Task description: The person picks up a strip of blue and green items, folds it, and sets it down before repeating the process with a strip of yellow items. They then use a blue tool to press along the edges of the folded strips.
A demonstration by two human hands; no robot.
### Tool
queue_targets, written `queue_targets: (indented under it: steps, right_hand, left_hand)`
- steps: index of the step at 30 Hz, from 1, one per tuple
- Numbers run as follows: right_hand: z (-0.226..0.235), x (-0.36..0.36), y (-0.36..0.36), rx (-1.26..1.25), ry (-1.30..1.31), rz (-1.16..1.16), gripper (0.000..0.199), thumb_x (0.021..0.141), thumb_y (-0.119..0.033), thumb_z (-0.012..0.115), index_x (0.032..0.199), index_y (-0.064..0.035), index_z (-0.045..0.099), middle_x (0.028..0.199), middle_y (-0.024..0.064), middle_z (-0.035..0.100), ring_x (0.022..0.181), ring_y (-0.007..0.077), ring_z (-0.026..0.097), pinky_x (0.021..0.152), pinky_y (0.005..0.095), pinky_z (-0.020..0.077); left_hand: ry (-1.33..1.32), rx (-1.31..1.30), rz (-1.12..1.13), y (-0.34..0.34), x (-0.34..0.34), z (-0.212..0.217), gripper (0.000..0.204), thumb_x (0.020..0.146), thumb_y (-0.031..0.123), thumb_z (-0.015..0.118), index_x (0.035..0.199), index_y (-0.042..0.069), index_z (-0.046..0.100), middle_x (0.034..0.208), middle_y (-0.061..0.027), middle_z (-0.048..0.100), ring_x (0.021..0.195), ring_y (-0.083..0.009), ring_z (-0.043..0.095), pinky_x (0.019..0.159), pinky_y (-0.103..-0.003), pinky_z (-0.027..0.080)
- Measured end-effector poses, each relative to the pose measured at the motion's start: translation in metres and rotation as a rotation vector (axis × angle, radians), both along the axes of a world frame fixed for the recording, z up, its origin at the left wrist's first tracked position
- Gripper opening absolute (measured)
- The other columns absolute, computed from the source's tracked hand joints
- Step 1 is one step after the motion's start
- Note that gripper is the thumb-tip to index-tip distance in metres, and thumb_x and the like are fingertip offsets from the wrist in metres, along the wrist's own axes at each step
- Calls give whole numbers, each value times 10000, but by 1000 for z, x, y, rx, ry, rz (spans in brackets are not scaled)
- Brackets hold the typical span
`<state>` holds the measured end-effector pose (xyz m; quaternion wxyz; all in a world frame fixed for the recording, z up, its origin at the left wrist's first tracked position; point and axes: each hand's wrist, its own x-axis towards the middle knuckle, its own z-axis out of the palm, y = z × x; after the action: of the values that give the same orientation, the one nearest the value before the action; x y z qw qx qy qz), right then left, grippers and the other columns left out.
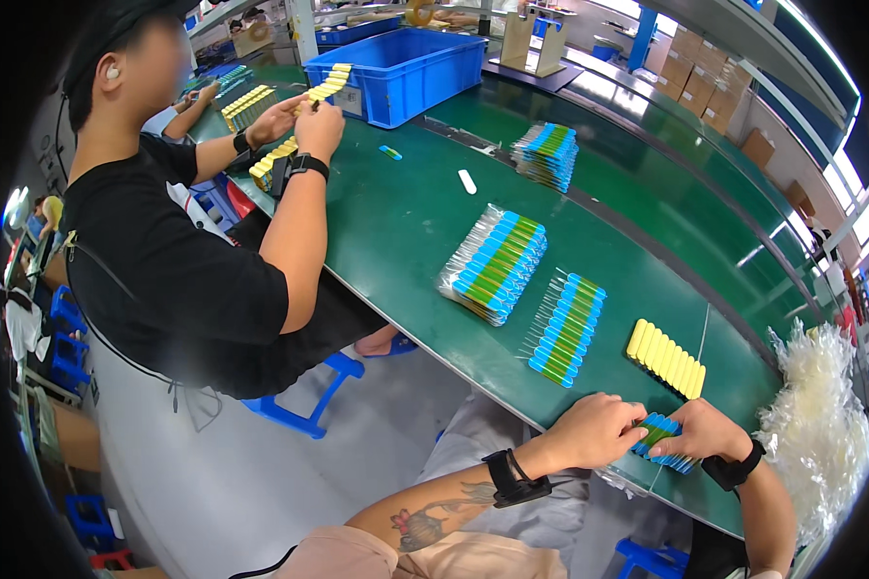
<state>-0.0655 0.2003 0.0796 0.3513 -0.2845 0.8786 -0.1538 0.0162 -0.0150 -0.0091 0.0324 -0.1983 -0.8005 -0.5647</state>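
Observation:
Near the table's front edge, my left hand [601,429] and my right hand [707,431] close from both sides on a small bundle of blue-and-green rounded strips [659,426]. My fingers hide part of the bundle. Just beyond it lies a row of yellow rounded strips [665,358], side by side. To the left of these, a fanned row of blue-and-green strips [569,330] with thin pale prongs lies flat. A thicker stack of similar strips [497,262], in what looks like clear wrapping, sits further left.
Clear plastic film [811,425] is heaped at the table's right end. Another strip stack [547,154] stands near the far side. A blue bin [396,75] is at the back. At the left, a co-worker [174,241] in black handles yellow strips [329,84]. A white oval piece [466,181] lies mid-table.

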Motion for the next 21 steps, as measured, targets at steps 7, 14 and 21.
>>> queue_targets:
  steps: [7,14,21]
  right_hand:
    - [-11,-2,22,-13,-32,-60,480,700,-460,907,813,-13,771,529,83,589,488,147,514,522,327,454]
    - [-10,-2,28,-18,10,-86,444,709,-411,908,782,0,757,525,85,584,483,144,501,506,335,438]
    - [-2,5,31,-5,-28,-57,450,714,-410,903,790,6,751,538,98,581,490,148,488,508,332,437]
  left_hand:
    - [28,2,2,1,-1,1,158,914,202,655,943,52,694,711,-143,663,750,-353,633,750,-468,492]
    - [-3,3,20,1,-1,-1,152,915,196,649,942,53,694,708,-146,659,764,-361,639,763,-478,498]
    - [73,1,35,1,1,-2,157,920,199,643,949,53,691,715,-147,660,770,-357,637,761,-475,497]
